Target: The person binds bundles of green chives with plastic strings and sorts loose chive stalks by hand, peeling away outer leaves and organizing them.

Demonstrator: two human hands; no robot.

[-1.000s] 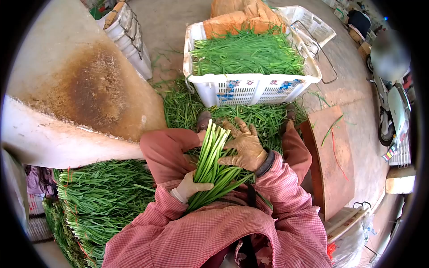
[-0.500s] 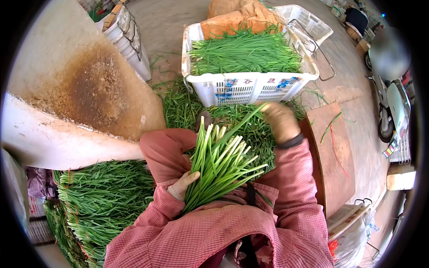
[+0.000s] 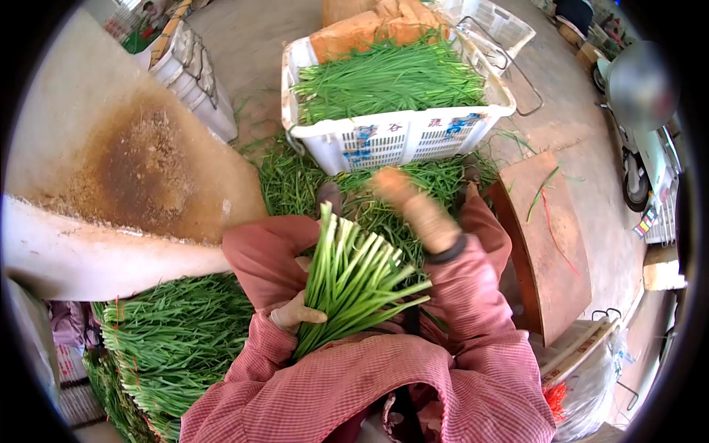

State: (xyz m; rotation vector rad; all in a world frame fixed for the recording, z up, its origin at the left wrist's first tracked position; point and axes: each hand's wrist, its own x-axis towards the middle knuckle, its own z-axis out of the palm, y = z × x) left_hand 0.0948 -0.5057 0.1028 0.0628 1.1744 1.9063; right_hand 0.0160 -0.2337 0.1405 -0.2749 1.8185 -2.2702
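Observation:
My left hand [image 3: 297, 313], in a pale glove, is closed around a bunch of garlic chives [image 3: 354, 277] over my lap. The white stem ends fan upward and to the right, and the leaves run down toward my waist. Just right of the bunch and apart from it, my gloved right hand [image 3: 417, 210] is smeared by motion above the floor litter, so its fingers cannot be made out. Loose chive leaves [image 3: 284, 181] cover the floor between and beyond my feet.
Ahead stands a white plastic crate [image 3: 314, 136] filled with chives [image 3: 391, 81]. Tied chive bundles [image 3: 177, 340] are stacked at my left, below a stained white panel [image 3: 148, 162]. A brown board [image 3: 550, 251] lies right, with a scooter [image 3: 646, 159] farther off.
My right hand has swung left and away from the bunch; the long leaf near it before no longer shows there. My left hand keeps its hold. The view has shifted slightly.

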